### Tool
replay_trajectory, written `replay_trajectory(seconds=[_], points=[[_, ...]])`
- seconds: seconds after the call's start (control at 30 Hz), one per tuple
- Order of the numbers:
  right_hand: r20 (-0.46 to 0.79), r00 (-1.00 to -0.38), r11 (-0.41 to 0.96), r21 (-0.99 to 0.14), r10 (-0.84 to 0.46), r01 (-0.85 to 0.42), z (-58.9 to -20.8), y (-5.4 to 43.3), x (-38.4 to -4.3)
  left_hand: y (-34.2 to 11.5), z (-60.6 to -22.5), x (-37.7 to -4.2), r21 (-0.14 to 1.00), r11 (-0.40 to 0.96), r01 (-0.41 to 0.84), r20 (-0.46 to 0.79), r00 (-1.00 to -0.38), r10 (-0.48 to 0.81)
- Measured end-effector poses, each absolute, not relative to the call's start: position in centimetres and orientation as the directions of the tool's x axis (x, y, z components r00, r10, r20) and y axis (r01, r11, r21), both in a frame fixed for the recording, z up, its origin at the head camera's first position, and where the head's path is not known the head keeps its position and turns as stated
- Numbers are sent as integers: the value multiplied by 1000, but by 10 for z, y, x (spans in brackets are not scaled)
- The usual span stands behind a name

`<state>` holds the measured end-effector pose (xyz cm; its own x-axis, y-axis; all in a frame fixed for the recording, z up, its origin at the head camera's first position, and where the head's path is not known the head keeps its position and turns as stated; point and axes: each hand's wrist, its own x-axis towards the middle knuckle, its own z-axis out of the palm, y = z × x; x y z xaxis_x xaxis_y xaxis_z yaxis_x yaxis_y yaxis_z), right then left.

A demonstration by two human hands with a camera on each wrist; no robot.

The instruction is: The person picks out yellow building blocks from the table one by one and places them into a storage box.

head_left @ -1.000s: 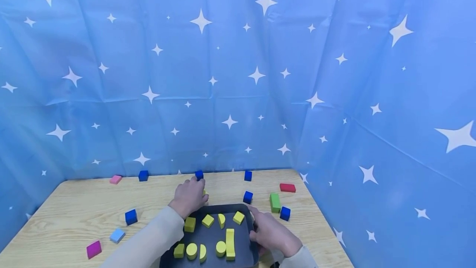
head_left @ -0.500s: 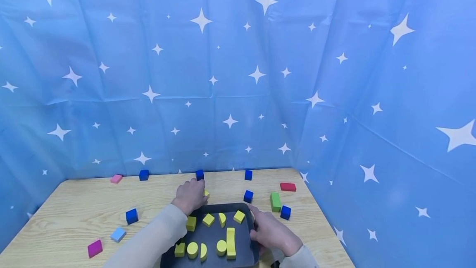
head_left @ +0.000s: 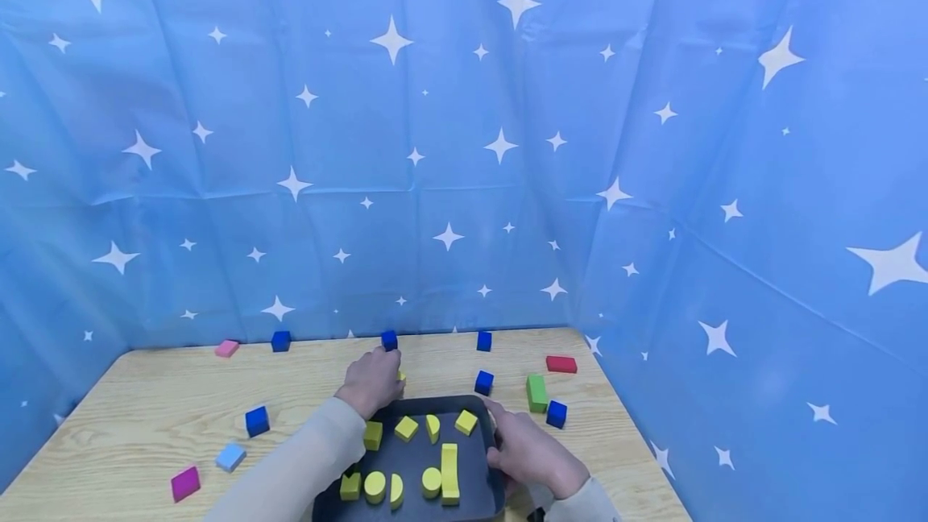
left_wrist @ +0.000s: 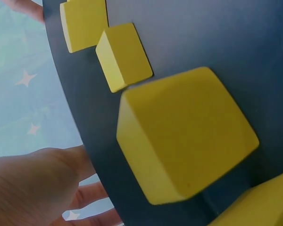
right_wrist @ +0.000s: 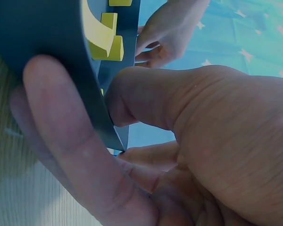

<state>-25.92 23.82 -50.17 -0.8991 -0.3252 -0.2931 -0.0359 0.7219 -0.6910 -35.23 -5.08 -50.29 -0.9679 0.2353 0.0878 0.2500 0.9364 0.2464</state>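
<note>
A dark tray (head_left: 474,466) with yellow blocks stands at the near edge of the table. My right hand (head_left: 532,453) grips its right wall; in the right wrist view the thumb lies over the rim and the fingers are outside. Past the tray's far left corner, my left hand (head_left: 372,381) holds a small yellow block (head_left: 402,376), mostly hidden by the fingers. In the left wrist view the left hand (left_wrist: 42,183) reaches behind the tray wall, its fingertips hidden. A yellow cube (left_wrist: 188,136) looms in the tray there. Among the tray's pieces are a yellow cylinder (head_left: 374,486) and an arched block (head_left: 449,474).
Just beyond the left hand sits a blue cube (head_left: 389,340). More blue cubes, a green block (head_left: 536,393), a red block (head_left: 561,364), a light blue block (head_left: 231,457) and a magenta block (head_left: 185,484) lie around the wooden table. A starry blue curtain (head_left: 464,143) hangs behind it.
Almost nothing moves. The left hand shifts very slightly, and a little more or less of the yellow block shows beside its fingers. The right hand stays on the tray.
</note>
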Motion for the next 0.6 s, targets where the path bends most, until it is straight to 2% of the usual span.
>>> replay_trajectory(seconds=[0.6], points=[[-288,-898,721,-691,-332,-45,-503,238,-260,-61,-503,-351,267,930,255,108,-966,234]])
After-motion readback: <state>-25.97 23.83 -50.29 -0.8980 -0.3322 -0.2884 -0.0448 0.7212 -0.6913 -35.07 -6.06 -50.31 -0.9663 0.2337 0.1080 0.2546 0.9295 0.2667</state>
